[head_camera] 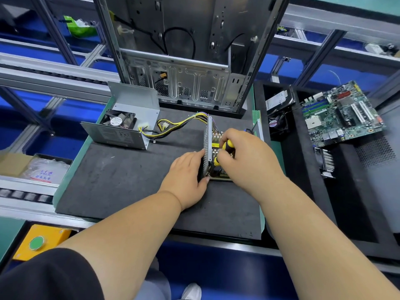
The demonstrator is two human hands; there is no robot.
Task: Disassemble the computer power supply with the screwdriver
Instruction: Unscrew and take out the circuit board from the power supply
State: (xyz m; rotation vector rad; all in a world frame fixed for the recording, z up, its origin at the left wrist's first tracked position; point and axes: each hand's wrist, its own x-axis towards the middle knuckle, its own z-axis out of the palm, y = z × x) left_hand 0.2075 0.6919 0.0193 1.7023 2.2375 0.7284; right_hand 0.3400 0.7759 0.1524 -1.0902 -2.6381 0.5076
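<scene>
Two hands work on the opened power supply (213,156), which we see in the one head view, standing on its side on the dark foam mat (112,180) near the right edge of the tabletop. Our left hand (187,176) braces the perforated metal wall, fingers fairly straight against it and thumb at the lower corner. Our right hand (244,156) is curled tight round the yellow-and-black screwdriver (226,146), its tip hidden among the components.

We judge the unit stiff and fairly heavy, with sharp sheet edges and a fragile board inside; the outer metal wall is the safe place to hold.

Yellow and black cables (179,124) trail toward the removed cover with its fan (123,124) at the mat's far left. The empty computer case (184,83) stands along the far edge. A motherboard (339,114) lies well apart, right.
</scene>
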